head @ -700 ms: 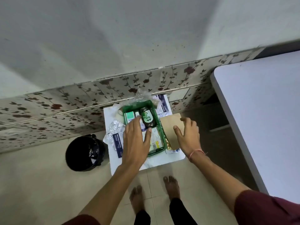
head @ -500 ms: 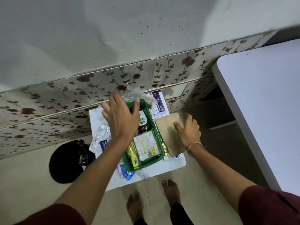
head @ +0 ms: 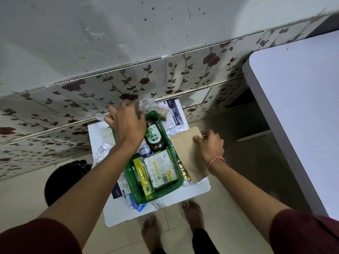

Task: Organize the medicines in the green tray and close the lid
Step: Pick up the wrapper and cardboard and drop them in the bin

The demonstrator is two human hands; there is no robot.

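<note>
A green tray (head: 157,196) sits on a small white table (head: 124,211). Inside lie a brown Dettol bottle (head: 154,138), a small round tub (head: 145,150), a white-and-green box (head: 161,167) and a yellow pack (head: 142,173). My left hand (head: 126,125) hovers over the tray's far left corner, fingers spread, its thumb next to crinkled clear plastic (head: 148,105) at the far rim. My right hand (head: 209,143) grips the far right edge of a flat brown paper packet (head: 187,154) that lies against the tray's right side.
Foil blister strips (head: 102,153) lie left of the tray, printed leaflets (head: 172,114) behind it, and blue packs (head: 135,204) at its near left corner. A black bin (head: 60,180) stands on the floor to the left. A large white table (head: 302,116) fills the right. My bare feet (head: 152,233) are below.
My left hand has left the middle of the tray and reached to its far left corner by the plastic. The right hand has stayed on the brown packet. The camera came closer.
</note>
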